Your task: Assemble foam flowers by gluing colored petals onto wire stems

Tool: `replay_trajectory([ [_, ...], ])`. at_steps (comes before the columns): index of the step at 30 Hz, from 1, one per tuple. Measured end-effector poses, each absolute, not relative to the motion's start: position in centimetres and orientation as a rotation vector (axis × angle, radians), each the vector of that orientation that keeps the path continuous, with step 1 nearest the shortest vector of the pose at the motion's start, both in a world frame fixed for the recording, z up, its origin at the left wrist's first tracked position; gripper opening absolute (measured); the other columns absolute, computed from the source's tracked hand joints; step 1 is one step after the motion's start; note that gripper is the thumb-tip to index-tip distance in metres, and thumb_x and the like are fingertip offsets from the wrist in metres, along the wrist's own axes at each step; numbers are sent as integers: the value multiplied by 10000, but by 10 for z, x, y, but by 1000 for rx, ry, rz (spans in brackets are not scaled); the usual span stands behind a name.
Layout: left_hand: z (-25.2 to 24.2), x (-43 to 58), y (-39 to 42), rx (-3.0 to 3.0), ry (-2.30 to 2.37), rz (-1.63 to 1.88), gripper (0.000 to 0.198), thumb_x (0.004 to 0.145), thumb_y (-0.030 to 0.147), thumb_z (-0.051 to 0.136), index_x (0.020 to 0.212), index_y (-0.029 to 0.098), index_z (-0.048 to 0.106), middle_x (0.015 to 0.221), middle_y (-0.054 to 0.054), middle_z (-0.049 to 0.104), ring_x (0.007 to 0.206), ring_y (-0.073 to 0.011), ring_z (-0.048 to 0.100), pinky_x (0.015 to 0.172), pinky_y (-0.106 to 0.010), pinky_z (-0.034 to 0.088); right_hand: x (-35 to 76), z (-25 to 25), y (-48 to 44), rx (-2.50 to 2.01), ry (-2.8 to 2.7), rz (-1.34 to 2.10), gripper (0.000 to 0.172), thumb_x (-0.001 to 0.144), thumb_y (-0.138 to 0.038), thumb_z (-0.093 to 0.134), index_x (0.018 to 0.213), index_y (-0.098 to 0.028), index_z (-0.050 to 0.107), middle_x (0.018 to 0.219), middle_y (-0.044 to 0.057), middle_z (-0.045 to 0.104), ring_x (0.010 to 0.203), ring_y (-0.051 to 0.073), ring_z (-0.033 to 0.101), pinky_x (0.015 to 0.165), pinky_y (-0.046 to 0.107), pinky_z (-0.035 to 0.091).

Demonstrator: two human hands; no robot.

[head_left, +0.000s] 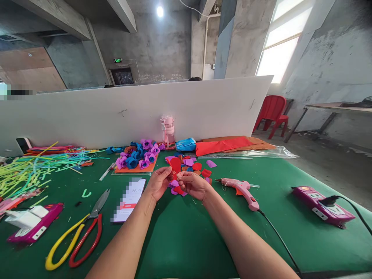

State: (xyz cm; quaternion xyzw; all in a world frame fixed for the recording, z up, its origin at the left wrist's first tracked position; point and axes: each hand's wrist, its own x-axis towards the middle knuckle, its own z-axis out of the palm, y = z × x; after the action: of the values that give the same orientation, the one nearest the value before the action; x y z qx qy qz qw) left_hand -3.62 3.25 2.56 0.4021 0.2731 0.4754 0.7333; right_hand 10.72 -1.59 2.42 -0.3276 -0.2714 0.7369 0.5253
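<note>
My left hand (160, 182) pinches a red paper petal (175, 164) between thumb and fingertips. Close beside it, my right hand (193, 184) has its thumb and forefinger closed at the lower part of the same petal; the fingers partly hide it there. Both hands hover over a loose scatter of cut petals (197, 166) in red, purple, blue and brown. To the right of my hands lies a pink glue gun (240, 187) with a clear stick in its back. Finished purple and blue paper flowers (136, 155) sit on an orange sheet, left of the petals.
Scissors (94, 213) and a phone (130, 201) lie left of my arms. Power strips (322, 205) stand on both sides, one with a cord. Colourful stems (43, 162) spread at far left. A pink bottle (167, 130) and red sheets (223, 145) are near the white partition (116, 112).
</note>
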Motion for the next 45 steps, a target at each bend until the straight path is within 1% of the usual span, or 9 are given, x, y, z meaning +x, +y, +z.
replay_trajectory([
  [2,26,-37,32,916,574,1033,229,547,265,827,641,113,685,616,-25,641,589,-85,558,597,-209,437,108,25,-16,-771,-633,1773,126,636,-61,703,673,-114,594,536,-40,543,441,20,480,439,108,400],
  [9,26,-37,32,925,584,1044,216,517,234,838,627,117,693,588,-22,634,554,-83,543,572,-213,429,109,25,-16,-769,-624,1802,97,659,-67,682,671,-116,600,535,-41,535,443,21,471,438,110,383],
  [17,28,-37,31,924,591,1021,221,521,236,838,624,116,684,586,-16,627,554,-78,540,573,-209,431,110,24,-16,-800,-666,1784,107,622,-69,694,655,-114,604,553,-36,540,450,23,467,441,118,383],
  [23,29,-36,30,853,620,1032,260,486,205,848,664,115,681,581,-11,629,547,-73,550,576,-200,443,110,25,-16,-821,-679,1782,105,628,-72,689,645,-119,598,548,-34,543,458,29,467,443,122,382],
  [27,30,-36,30,837,613,1033,248,501,182,836,669,119,665,576,-1,621,549,-74,558,575,-196,456,111,25,-17,-816,-681,1791,104,645,-85,698,650,-113,598,542,-33,543,451,25,473,445,118,387],
  [34,30,-36,29,830,595,1025,268,507,176,835,680,118,638,594,9,615,556,-64,560,588,-188,462,111,24,-17,-803,-720,1782,129,621,-107,725,662,-115,603,541,-39,543,446,20,479,445,114,395],
  [41,29,-35,29,826,595,1037,267,523,169,827,695,115,630,609,14,607,557,-63,556,597,-196,457,109,21,-17,-802,-728,1759,197,578,-110,769,677,-121,598,564,-52,547,452,14,482,453,119,408],
  [45,30,-34,29,839,577,1055,266,532,172,823,696,119,620,601,24,592,553,-66,552,586,-199,453,109,20,-16,-801,-740,1766,198,573,-120,767,674,-123,597,531,-54,534,437,18,478,443,121,401],
])
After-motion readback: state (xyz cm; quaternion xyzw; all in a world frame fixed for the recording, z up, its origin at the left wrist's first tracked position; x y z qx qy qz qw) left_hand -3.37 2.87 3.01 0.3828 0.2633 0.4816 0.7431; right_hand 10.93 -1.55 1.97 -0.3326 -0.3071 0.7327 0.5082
